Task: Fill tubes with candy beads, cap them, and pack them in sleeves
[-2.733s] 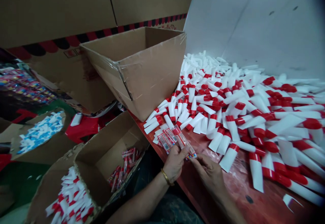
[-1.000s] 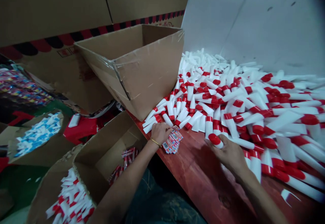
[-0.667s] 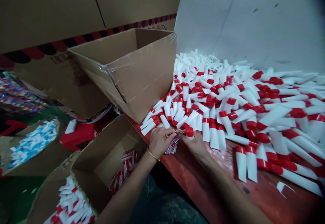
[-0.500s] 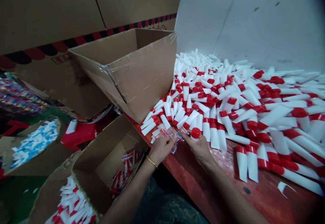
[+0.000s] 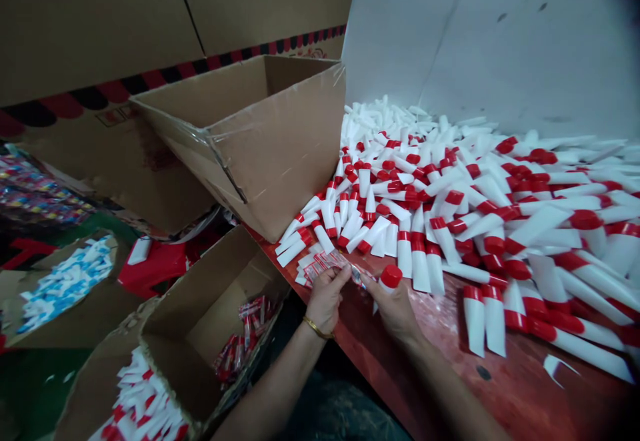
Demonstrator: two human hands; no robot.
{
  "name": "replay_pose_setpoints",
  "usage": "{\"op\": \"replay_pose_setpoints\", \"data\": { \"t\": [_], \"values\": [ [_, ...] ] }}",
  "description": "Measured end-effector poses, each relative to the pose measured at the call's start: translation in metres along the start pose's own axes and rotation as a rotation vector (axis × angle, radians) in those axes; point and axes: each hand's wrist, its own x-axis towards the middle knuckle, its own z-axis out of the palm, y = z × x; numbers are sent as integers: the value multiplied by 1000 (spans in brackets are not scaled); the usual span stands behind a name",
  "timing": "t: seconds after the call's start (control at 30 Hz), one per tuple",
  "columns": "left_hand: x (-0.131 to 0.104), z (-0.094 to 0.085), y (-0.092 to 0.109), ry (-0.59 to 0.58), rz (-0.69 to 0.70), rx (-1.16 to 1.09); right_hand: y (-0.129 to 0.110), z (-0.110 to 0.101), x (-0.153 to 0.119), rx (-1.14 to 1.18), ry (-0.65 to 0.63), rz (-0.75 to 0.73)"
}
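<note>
In my right hand (image 5: 397,311) is a white tube with a red cap (image 5: 391,277), its cap sticking up beside the thumb. My left hand (image 5: 326,297), with a gold bangle at the wrist, is pinched closed a short way to the left; what its fingertips hold is too small to make out. Just beyond both hands lies a little heap of printed red-and-clear plastic sleeves (image 5: 320,264) on the red tabletop (image 5: 370,354). A large pile of red-capped white tubes (image 5: 420,244) spreads behind and to the right.
A tall cardboard box (image 5: 285,161) stands at the table's left edge. Below it, an open carton (image 5: 175,334) contains red wrapped tubes (image 5: 237,347). Another holds white-and-red pieces (image 5: 145,401); blue-and-white ones (image 5: 70,287) fill a carton farther left. A pale wall (image 5: 475,41) rises behind.
My left hand has turned and shifted slightly right and down. The tube in my right hand has tilted, with more of its white body showing. The view has moved slightly.
</note>
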Motion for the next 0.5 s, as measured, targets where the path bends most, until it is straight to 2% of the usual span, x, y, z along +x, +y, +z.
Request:
{"op": "replay_pose_setpoints", "data": {
  "t": [0.1, 0.3, 0.4, 0.5],
  "values": [
    [2, 0, 0, 26, 54, -45, -1, -6, -4, -93, -17, -3],
    [3, -7, 0, 101, 39, -40, -19, -37, -26, -497, -93, -368],
    [0, -7, -3, 98, 51, -21, -27, -39, -37, -633, -146, -460],
    [-3, -6, -5, 82, 71, -18, -27, -35, -42, -783, -131, -563]
  ]
}}
